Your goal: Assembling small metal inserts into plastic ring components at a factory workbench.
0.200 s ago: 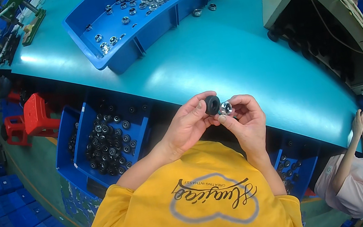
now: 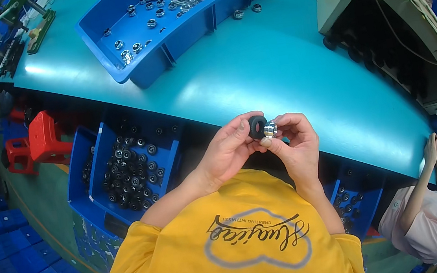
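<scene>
Head view: the left hand (image 2: 229, 143) pinches a black ring (image 2: 253, 126), the right hand (image 2: 298, 142) a shiny metal hub (image 2: 270, 130); the 2 parts sit close, unjoined, near the worktop (image 2: 276, 70) edge. Bare hubs fill part of the blue tray (image 2: 148, 70); metal-centred black wheels (image 2: 132, 173) lie below.
</scene>
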The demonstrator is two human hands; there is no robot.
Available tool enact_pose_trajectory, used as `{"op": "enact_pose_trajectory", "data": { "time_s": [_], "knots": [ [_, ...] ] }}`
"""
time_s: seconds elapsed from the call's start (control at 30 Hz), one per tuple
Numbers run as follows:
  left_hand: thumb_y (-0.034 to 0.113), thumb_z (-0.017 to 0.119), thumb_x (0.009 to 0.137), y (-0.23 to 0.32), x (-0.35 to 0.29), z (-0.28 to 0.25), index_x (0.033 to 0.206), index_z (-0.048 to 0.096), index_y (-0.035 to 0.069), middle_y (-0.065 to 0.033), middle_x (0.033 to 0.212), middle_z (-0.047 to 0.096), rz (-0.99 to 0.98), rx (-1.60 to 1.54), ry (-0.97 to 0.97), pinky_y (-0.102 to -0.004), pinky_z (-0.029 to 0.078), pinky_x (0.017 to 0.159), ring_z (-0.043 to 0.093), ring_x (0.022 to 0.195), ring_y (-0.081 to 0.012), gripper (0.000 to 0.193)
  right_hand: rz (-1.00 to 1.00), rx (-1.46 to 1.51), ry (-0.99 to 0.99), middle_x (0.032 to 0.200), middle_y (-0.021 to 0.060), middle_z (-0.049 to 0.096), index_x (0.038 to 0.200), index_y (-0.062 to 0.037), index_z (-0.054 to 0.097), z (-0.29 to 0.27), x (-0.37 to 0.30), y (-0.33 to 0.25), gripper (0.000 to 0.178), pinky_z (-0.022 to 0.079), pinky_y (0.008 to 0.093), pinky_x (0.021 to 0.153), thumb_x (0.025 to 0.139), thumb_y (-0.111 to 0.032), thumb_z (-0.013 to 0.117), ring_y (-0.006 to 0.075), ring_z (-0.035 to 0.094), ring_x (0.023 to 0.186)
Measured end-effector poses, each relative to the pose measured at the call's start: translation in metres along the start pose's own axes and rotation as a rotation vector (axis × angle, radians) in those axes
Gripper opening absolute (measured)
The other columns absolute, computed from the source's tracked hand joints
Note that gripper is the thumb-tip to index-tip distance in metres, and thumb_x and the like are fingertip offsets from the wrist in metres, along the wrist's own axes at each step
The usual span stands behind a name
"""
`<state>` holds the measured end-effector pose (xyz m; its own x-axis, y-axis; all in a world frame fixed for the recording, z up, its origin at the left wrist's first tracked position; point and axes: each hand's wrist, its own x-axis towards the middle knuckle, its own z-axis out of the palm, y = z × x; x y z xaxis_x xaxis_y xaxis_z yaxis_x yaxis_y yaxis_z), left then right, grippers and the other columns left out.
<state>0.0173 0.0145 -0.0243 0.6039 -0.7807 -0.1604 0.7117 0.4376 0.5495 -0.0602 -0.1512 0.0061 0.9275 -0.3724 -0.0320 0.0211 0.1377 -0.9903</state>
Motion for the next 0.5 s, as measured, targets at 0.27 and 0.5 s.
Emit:
{"op": "enact_pose_trajectory", "data": {
  "time_s": [0.27,0.5],
  "knots": [
    [0.047,0.046,0.111,-0.0011,-0.0012,0.0006,0.137,0.057,0.002,-0.0094,0.121,0.066,-0.018,0.011,0.052,-0.034,0.053,0.089,0.063,0.098,-0.0188,0.053,-0.025,-0.023,0.002,0.108,0.0011,0.065,0.116,-0.005,0.066,-0.0045,0.0003,0.0082,0.041,0.052,0.0268,0.085,0.081,-0.002,0.088,0.0096,0.059,0.09],
    [0.048,0.045,0.112,0.0032,-0.0013,0.0042,0.113,0.064,0.006,-0.0065,0.1,0.068,-0.103,-0.087,0.098,-0.0306,0.051,0.074,0.06,0.082,-0.0143,0.045,0.046,0.027,-0.045,0.106,0.0014,0.062,0.114,-0.0027,0.066,-0.0048,-0.0026,0.0081,0.038,0.052,0.0257,0.084,0.082,-0.003,0.088,0.0092,0.06,0.091]
  ]
}}
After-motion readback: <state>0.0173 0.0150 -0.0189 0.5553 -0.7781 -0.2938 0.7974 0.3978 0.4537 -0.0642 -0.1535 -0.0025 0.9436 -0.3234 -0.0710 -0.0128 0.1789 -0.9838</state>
